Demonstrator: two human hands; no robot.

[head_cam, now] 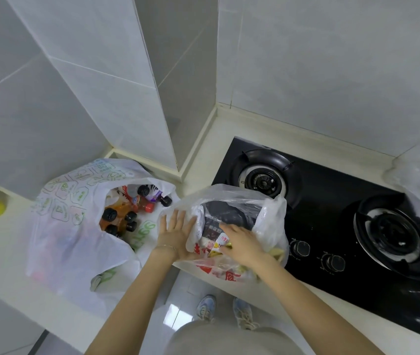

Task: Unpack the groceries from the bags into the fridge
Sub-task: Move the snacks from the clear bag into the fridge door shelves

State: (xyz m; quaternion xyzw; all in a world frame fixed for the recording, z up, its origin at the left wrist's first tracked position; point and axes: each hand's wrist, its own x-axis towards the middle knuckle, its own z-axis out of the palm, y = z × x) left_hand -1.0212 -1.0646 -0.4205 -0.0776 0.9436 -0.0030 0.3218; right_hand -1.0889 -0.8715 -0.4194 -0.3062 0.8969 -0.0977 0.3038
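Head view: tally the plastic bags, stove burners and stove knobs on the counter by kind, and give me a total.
Plastic bags: 3 (green-printed bag, red-printed bag, clear bag at the right edge)
Burners: 2
Knobs: 2
Total: 7

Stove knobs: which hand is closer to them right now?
Right. The right hand reaches into the clear bag, just left of the knobs. The left hand lies flat on that bag's far left side, farther from them.
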